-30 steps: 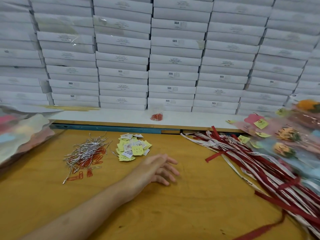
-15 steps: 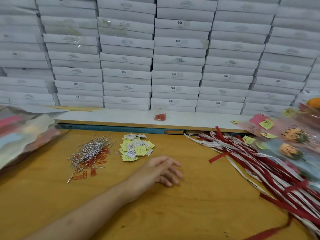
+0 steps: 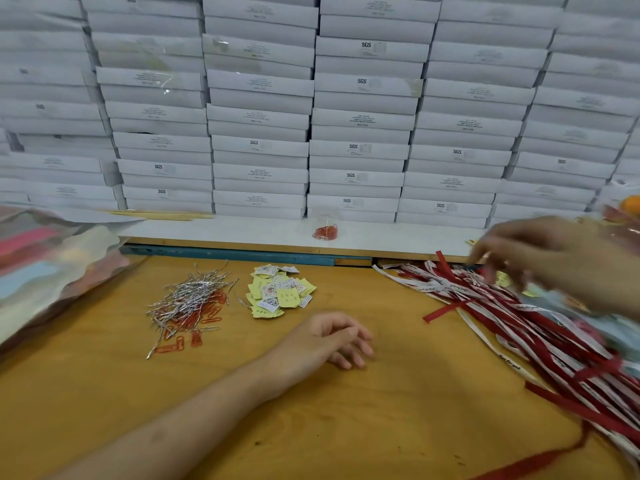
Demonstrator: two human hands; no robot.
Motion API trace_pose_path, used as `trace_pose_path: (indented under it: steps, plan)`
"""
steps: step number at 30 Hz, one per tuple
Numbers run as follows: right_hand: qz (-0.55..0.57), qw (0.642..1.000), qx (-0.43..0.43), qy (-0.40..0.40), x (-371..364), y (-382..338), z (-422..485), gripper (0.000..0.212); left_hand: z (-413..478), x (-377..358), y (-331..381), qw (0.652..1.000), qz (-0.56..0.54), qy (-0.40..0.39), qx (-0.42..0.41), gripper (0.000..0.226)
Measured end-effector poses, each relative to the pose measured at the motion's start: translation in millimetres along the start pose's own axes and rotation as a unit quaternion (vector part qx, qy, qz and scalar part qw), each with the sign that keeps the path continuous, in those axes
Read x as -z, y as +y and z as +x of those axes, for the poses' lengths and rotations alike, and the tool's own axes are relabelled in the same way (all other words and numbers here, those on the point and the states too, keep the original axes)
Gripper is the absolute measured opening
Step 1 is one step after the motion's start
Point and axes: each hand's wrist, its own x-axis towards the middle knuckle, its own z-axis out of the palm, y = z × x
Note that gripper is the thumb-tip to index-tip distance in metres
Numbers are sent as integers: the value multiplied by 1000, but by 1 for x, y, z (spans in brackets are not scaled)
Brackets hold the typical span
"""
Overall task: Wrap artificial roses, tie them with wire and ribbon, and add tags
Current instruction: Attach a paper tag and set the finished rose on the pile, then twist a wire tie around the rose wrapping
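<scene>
My left hand [image 3: 332, 339] rests on the wooden table [image 3: 398, 410], fingers loosely curled, holding nothing. My right hand [image 3: 561, 261] is blurred at the right, above the far end of the pile of red and white ribbons [image 3: 540, 337], fingers spread and pointing left and down; it holds nothing that I can make out. A heap of silver wire ties [image 3: 188, 299] lies left of centre on red paper clips. Yellow and white tags [image 3: 280, 292] lie in a small pile beside it. Wrapped roses [image 3: 627, 216] show at the right edge, mostly hidden by the hand.
Stacked white boxes [image 3: 360, 119] fill the back above a white shelf [image 3: 242, 232]. A small clear jar of red clips [image 3: 325, 227] stands on the shelf. Coloured wrapping sheets [image 3: 48, 268] in plastic lie at the left. Thin sticks [image 3: 162, 214] lie at the shelf's left.
My right hand has come into view from the right, over the ribbons. The left hand's fingers have curled slightly; the camera has shifted a little.
</scene>
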Motion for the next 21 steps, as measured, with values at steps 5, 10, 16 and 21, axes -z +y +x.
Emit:
trace_pose_path:
  steps: [5,10,16,21]
  plan:
    - [64,984,-39,-159,-117,-2,17,30,0,-1,-1,1000,26,-2,-11,21]
    - [156,974,-76,-143,-159,19,22,37,0,1,-1,999,34,-5,-11,25]
    - [251,958,-92,-106,-159,27,18,34,-4,20,24,985,170,-21,6,25]
    - [249,958,-87,-108,-160,30,19,33,-30,102,82,900,424,97,-23,13]
